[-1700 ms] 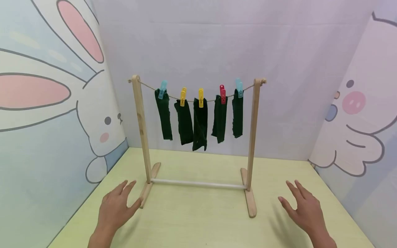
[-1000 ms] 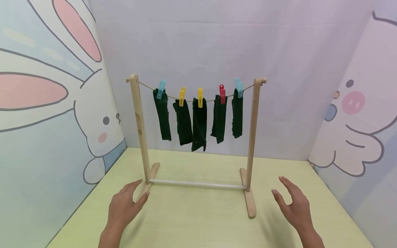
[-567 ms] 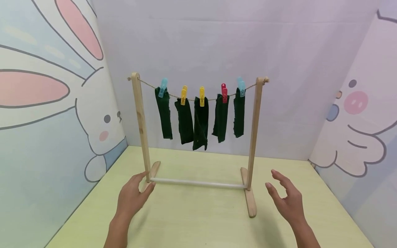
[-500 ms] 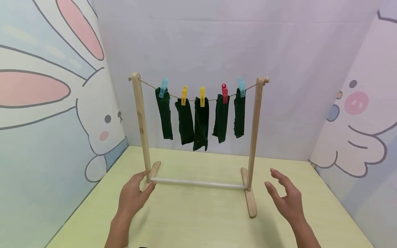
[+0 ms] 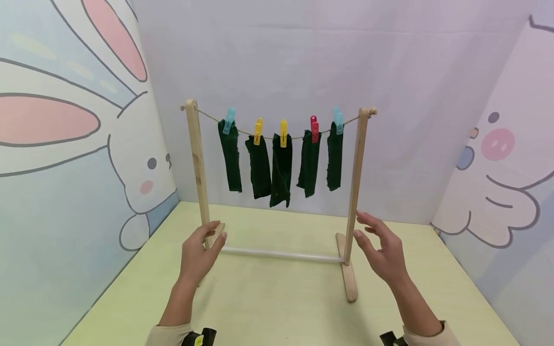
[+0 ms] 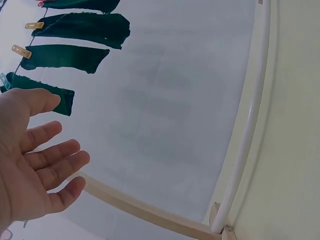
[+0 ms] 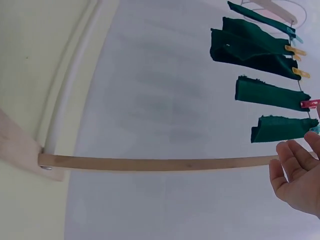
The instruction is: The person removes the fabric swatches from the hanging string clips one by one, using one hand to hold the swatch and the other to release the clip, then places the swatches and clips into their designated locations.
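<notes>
A small wooden drying rack stands on the table, with a string point(image 5: 209, 116) tied between its left post point(image 5: 197, 158) and right post point(image 5: 357, 178). Several dark green cloth strips point(image 5: 281, 168) hang from the string, each under a plastic clothespin: blue point(image 5: 229, 121) and blue point(image 5: 338, 122) at the ends, two yellow point(image 5: 283, 133) and one red point(image 5: 315, 132) between. My left hand point(image 5: 200, 252) is in front of the left post's lower part, fingers apart and bent softly, holding nothing. Beside the right post my right hand point(image 5: 385, 250) is likewise relaxed, its palm facing inward and nothing in it.
A white rod point(image 5: 281, 253) joins the rack's feet near the table point(image 5: 277, 307). The right wooden foot point(image 5: 348, 283) points toward me. Side panels with a cartoon rabbit point(image 5: 143, 158) and another cartoon animal point(image 5: 497, 182) flank the table, and a pale cloth point(image 5: 277, 62) hangs behind.
Both hands have moved inward, forward and up toward the two posts. My sleeves and wrist straps have come into view. The strips and clothespins stay as they were on the string.
</notes>
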`<action>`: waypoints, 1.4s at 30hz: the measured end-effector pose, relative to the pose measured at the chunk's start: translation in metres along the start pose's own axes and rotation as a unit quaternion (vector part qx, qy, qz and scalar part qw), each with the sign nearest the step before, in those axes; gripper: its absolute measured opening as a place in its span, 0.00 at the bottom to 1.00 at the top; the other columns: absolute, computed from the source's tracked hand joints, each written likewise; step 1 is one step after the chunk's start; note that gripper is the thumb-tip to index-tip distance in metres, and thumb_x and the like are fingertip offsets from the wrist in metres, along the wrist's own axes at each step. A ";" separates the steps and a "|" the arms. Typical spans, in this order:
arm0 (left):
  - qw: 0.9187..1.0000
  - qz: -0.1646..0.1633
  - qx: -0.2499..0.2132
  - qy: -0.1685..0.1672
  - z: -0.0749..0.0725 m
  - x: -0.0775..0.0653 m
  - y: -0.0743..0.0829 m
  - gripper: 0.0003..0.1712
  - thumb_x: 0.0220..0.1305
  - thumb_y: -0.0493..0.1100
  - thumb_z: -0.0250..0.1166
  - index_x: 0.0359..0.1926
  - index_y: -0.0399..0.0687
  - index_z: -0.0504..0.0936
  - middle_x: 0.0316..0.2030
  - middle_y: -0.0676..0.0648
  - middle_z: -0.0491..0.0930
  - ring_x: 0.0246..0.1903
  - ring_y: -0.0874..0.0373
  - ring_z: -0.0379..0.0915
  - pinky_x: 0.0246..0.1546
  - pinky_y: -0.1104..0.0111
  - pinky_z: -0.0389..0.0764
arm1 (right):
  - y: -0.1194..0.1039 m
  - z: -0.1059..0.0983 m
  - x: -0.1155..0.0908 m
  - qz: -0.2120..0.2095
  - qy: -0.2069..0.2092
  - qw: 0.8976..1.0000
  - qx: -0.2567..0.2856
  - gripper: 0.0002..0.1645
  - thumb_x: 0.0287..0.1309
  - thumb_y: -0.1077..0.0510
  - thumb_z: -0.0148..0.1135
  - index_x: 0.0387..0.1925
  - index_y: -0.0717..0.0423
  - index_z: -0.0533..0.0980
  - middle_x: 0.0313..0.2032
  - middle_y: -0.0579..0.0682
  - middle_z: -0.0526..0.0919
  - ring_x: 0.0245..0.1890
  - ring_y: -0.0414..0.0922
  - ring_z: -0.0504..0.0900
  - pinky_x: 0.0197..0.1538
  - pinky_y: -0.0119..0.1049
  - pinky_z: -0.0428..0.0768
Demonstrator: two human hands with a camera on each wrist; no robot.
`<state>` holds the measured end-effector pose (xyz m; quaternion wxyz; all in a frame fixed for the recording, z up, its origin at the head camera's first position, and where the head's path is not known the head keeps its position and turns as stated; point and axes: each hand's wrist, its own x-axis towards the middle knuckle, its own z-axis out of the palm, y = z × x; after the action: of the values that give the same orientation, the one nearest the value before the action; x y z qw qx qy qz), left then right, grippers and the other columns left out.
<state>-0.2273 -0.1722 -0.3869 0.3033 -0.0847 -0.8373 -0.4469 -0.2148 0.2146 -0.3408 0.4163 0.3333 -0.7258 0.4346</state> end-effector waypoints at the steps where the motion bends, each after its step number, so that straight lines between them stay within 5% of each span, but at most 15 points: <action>1: 1.000 -0.005 -0.012 -0.002 0.001 0.002 0.001 0.20 0.59 0.41 0.66 0.52 0.39 0.77 0.46 0.41 0.79 0.45 0.47 0.75 0.41 0.49 0.74 | 0.002 0.001 0.003 -0.003 -0.002 1.000 0.003 0.24 0.46 0.77 0.61 0.49 0.75 0.72 0.46 0.64 0.79 0.48 0.43 0.77 0.48 0.28 0.73; 6: 0.998 -0.028 -0.050 -0.010 0.006 0.011 0.004 0.20 0.60 0.43 0.65 0.52 0.41 0.77 0.47 0.43 0.79 0.45 0.49 0.76 0.42 0.52 0.74 | -0.009 0.006 0.027 -0.014 -0.015 1.000 0.014 0.22 0.47 0.78 0.59 0.49 0.76 0.72 0.47 0.61 0.79 0.47 0.46 0.77 0.49 0.28 0.73; 12: 0.995 -0.052 -0.085 -0.025 0.008 0.023 0.007 0.21 0.61 0.44 0.64 0.54 0.44 0.75 0.48 0.46 0.78 0.44 0.54 0.77 0.42 0.69 0.74 | -0.034 0.010 0.056 -0.013 -0.032 0.998 0.043 0.23 0.46 0.79 0.58 0.49 0.79 0.70 0.49 0.54 0.78 0.44 0.50 0.78 0.47 0.28 0.74; 16: 0.991 -0.065 -0.113 -0.038 0.007 0.030 0.008 0.23 0.61 0.47 0.64 0.55 0.44 0.74 0.48 0.46 0.77 0.46 0.55 0.76 0.41 0.77 0.73 | -0.035 0.015 0.067 -0.014 -0.035 0.997 0.064 0.22 0.50 0.77 0.60 0.49 0.79 0.69 0.48 0.59 0.78 0.44 0.51 0.78 0.46 0.29 0.75; 23: 0.987 -0.075 -0.134 -0.038 0.005 0.044 0.007 0.21 0.62 0.46 0.63 0.54 0.41 0.74 0.48 0.43 0.76 0.47 0.53 0.74 0.42 0.72 0.72 | -0.040 0.023 0.085 -0.009 -0.042 0.996 0.073 0.24 0.47 0.79 0.57 0.50 0.80 0.68 0.46 0.71 0.75 0.44 0.50 0.78 0.44 0.29 0.75; 33: 0.975 -0.116 -0.186 -0.032 0.004 0.059 0.011 0.23 0.63 0.47 0.62 0.55 0.40 0.74 0.50 0.43 0.74 0.47 0.54 0.71 0.41 0.75 0.73 | -0.023 0.036 0.106 -0.003 -0.054 0.995 0.089 0.31 0.40 0.81 0.61 0.51 0.77 0.68 0.44 0.68 0.77 0.38 0.57 0.78 0.38 0.29 0.76; 42: 0.970 -0.120 -0.207 -0.036 0.003 0.074 0.016 0.24 0.63 0.48 0.62 0.57 0.42 0.73 0.51 0.44 0.72 0.49 0.54 0.70 0.45 0.70 0.72 | -0.003 0.045 0.118 -0.002 -0.061 0.992 0.110 0.31 0.46 0.73 0.65 0.55 0.68 0.70 0.46 0.60 0.77 0.41 0.52 0.79 0.38 0.32 0.77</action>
<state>-0.2811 -0.1697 -0.3338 0.1933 -0.0609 -0.7410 -0.6402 -0.2774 0.1585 -0.2467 0.3330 0.4043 -0.6969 0.4899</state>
